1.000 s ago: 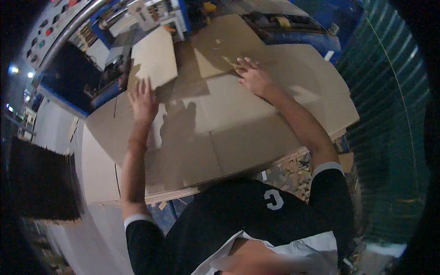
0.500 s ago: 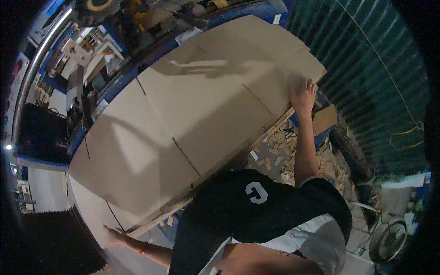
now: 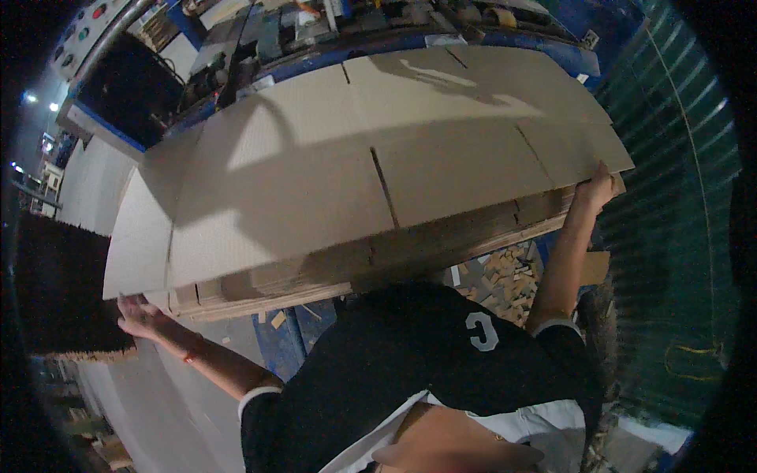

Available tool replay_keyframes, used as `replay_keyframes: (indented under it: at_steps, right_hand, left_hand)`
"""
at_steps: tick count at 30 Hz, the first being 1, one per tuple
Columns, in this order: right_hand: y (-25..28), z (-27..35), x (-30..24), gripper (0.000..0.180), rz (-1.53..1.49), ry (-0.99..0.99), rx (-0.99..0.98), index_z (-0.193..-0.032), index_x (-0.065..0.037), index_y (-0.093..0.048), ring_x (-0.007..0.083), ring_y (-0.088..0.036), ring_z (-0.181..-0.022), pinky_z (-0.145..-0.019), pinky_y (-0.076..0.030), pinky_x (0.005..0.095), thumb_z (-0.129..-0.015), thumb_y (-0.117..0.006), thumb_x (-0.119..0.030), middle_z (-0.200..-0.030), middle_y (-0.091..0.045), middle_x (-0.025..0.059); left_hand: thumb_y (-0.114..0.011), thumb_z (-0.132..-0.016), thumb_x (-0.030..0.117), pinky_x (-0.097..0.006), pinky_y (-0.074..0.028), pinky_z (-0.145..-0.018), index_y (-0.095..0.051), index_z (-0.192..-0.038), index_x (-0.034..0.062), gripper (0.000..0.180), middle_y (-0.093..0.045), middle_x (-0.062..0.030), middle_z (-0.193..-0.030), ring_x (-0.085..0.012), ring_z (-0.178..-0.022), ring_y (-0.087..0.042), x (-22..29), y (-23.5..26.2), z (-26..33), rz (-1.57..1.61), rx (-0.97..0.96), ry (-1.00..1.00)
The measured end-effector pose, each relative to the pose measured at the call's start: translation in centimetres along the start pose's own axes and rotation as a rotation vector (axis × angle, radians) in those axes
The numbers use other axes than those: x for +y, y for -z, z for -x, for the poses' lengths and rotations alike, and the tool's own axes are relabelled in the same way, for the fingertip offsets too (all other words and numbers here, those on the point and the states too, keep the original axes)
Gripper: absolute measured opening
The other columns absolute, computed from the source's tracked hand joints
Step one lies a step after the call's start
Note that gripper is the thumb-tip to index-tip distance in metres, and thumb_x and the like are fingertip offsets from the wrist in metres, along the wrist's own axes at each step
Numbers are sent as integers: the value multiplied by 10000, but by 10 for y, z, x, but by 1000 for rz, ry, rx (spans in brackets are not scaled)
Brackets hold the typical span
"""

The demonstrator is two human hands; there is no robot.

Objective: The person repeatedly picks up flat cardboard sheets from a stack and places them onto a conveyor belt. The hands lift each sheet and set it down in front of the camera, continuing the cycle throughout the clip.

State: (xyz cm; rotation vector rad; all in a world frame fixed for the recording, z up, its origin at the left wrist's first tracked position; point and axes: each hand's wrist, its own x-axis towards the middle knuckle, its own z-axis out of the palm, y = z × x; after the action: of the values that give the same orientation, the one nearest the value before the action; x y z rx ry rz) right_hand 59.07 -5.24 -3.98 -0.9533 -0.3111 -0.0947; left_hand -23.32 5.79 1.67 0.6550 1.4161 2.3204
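Cardboard stack (image 3: 378, 181), seemingly workshop floor

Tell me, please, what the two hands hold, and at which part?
The left hand and the right hand grip the top cardboard sheet of the stack at its two opposite near corners.

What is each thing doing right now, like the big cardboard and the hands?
Cardboard stack: flat sheets piled up, gripped at both ends.
Top sheet: lying flat, slits cut in it, part in shadow.
Left hand: under the stack's left corner, fingers curled on it.
Right hand: gripping the stack's right edge.
Scraps: scattered on the floor under the stack.
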Motion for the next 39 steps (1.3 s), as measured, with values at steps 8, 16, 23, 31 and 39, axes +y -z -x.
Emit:
replay_keyframes:
  at_steps: [8,16,23,31,39]
  right_hand:
    - [-15,55,-136,370,317,245,-250,-1198,13,-466,238,-527,-998,-867,-425,341,-839,-513,-61,-1138,-536,114]
    - [-17,163,-89,421,643,887,-1821,-1219,-174,-525,279,-453,-1196,-981,-376,436,-799,-546,-205,-1286,-495,33]
    - [-44,154,-58,444,639,914,-1916,-1186,-152,-543,290,-464,-1182,-984,-371,442,-749,-617,-184,-1266,-507,59]
    - [-94,109,-8,602,805,1007,-1861,-1253,-132,-484,289,-418,-1214,-990,-351,429,-754,-598,-448,-1332,-433,83]
    - [-166,70,54,736,1023,654,-1824,-1298,-158,-441,289,-366,-1241,-1011,-306,436,-739,-505,-632,-1345,-406,77]
  left_hand:
    - [-614,-789,98,-329,-458,-809,-576,-1019,-43,273,-587,-126,-1030,-208,-899,-564,4,-4,29,-64,-237,105]
    - [-484,-766,-68,-415,-283,-1042,-552,-1176,75,440,-457,-119,-1318,-284,-1229,-416,-11,-59,204,-608,-1321,-526]
    - [-522,-766,58,-463,-250,-1061,-485,-1274,159,520,-403,-92,-1366,-301,-1270,-361,-6,-102,212,-1034,-1648,-897]
    - [-449,-833,130,-464,-248,-1060,-427,-1319,183,489,-376,-96,-1375,-301,-1263,-358,-35,-139,207,-929,-1570,-974]
    - [-560,-799,199,-453,-282,-1040,-423,-1318,184,537,-421,-111,-1323,-307,-1213,-401,-84,-234,178,-748,-1375,-949]
